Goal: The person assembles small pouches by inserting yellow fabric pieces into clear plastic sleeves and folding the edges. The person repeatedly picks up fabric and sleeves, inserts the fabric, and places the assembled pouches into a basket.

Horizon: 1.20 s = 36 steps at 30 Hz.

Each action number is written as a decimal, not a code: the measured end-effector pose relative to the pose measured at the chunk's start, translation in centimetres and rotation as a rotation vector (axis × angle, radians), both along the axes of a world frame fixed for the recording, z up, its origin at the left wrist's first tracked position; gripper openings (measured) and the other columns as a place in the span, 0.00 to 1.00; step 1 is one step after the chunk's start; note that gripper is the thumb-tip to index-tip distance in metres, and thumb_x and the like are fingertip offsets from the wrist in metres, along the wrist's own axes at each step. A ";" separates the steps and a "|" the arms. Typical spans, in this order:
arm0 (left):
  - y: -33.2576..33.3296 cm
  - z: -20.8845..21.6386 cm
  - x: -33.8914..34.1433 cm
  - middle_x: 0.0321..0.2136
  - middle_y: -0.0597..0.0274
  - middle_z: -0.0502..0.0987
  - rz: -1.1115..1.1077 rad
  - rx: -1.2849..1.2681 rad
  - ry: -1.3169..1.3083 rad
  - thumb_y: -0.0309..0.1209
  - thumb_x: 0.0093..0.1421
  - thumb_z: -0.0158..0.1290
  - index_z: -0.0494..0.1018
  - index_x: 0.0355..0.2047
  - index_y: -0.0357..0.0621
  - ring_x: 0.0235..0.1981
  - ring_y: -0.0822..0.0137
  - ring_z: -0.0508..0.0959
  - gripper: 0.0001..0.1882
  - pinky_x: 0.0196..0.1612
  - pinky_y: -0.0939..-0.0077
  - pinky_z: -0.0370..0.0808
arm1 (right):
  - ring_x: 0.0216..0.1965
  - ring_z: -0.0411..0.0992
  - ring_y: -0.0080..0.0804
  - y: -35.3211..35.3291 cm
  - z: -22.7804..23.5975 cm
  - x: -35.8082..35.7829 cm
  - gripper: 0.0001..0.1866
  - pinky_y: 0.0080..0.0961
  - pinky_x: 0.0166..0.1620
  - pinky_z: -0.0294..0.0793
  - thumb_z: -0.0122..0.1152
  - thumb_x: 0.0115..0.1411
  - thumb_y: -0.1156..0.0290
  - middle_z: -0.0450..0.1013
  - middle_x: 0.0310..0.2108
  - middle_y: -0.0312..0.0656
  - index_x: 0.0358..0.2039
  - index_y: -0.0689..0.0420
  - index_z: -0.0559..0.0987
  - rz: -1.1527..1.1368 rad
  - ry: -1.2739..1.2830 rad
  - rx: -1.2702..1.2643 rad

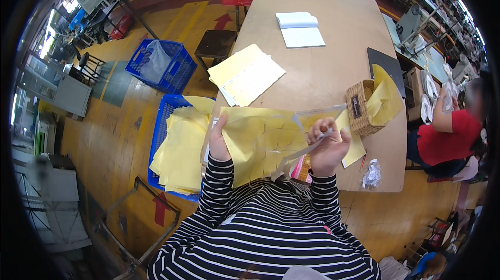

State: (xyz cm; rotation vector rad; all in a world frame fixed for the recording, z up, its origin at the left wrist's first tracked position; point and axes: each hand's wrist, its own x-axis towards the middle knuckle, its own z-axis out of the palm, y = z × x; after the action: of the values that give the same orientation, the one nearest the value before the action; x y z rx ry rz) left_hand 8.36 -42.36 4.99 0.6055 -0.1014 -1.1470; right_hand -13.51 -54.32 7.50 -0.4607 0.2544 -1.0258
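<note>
A yellow sheet (249,137) with cut lines across it is stretched out in front of me over the table's near edge. My left hand (220,142) grips its left edge, thumb on top. At the sheet's right end, my right hand (330,150) is closed with curled fingers on a thin whitish strip (301,152) that hangs down toward my body. Whether the strip is still joined to the sheet, I cannot tell. Beside my left arm, a blue crate (154,151) holds a pile of yellow sheets (179,147).
On the table (344,30) are a paper stack (250,77), an open notebook (302,32), a wicker basket (359,113), a red pencil (363,163) and crumpled white paper (372,174). Left stand a stool (216,44) and another blue crate (174,69). A person in red (453,137) sits at right.
</note>
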 end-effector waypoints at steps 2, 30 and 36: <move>0.0 -0.1 -0.4 0.49 0.47 0.72 0.044 0.044 -0.076 0.42 0.67 0.37 0.64 0.52 0.31 0.50 0.55 0.73 0.25 0.55 0.63 0.67 | 0.24 0.60 0.23 0.4 0.1 0.5 0.20 0.22 0.30 0.60 0.41 0.62 0.52 0.63 0.23 0.35 0.36 0.57 0.69 -0.016 0.225 -0.070; -0.9 5.4 0.0 0.53 0.54 0.71 -0.421 0.152 -1.074 0.24 0.65 0.41 0.63 0.58 0.37 0.52 0.70 0.70 0.21 0.55 0.81 0.63 | 0.38 0.73 0.22 -0.1 1.8 2.2 0.06 0.19 0.43 0.72 0.57 0.53 0.85 0.76 0.35 0.40 0.33 0.65 0.76 0.034 0.689 -0.517; -0.5 4.4 3.3 0.53 0.54 0.70 -0.351 0.127 -0.900 0.26 0.65 0.41 0.61 0.59 0.33 0.53 0.70 0.69 0.22 0.56 0.80 0.62 | 0.35 0.72 0.25 -1.9 0.6 -1.4 0.06 0.22 0.42 0.70 0.53 0.54 0.83 0.74 0.33 0.39 0.32 0.59 0.74 -0.010 0.374 -0.114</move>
State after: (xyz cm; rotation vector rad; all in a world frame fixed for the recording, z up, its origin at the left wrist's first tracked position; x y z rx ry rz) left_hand 11.71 -42.85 9.41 1.2190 -0.9378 -1.1402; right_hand -14.89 -56.21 8.10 -0.7563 0.5337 -0.9624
